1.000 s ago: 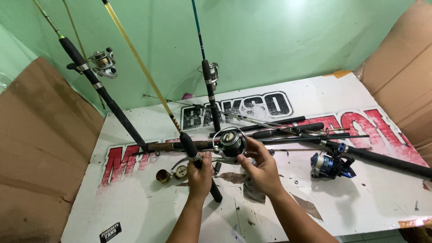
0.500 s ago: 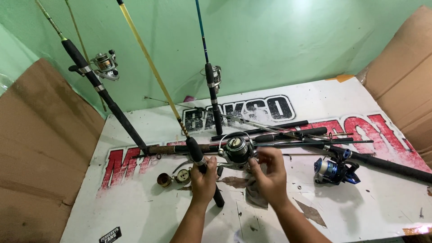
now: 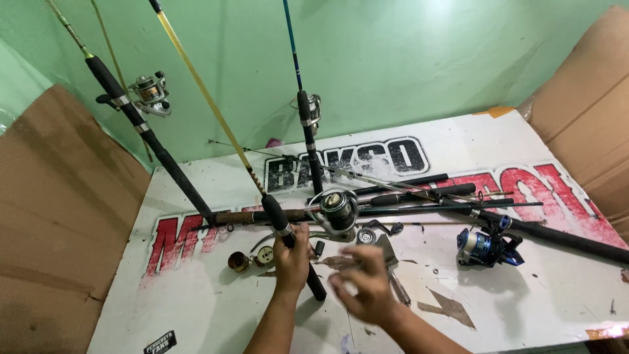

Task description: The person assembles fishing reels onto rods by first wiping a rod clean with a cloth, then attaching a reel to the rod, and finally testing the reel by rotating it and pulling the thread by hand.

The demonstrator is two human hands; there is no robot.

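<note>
Left hand wrapped around the black grip of the yellow rod, which leans up and away toward the green wall. Right hand is blurred, fingers loosely spread, holding nothing, hovering just below the spinning reel. That reel sits mid-tabletop on a brown-handled rod lying flat. Left of the reel: two small brass spool parts. Right of the reel: a blue reel on a black rod lying flat. Behind the reel, a blue rod stands against the wall. Far left of it, a black rod with a silver reel leans too.
</note>
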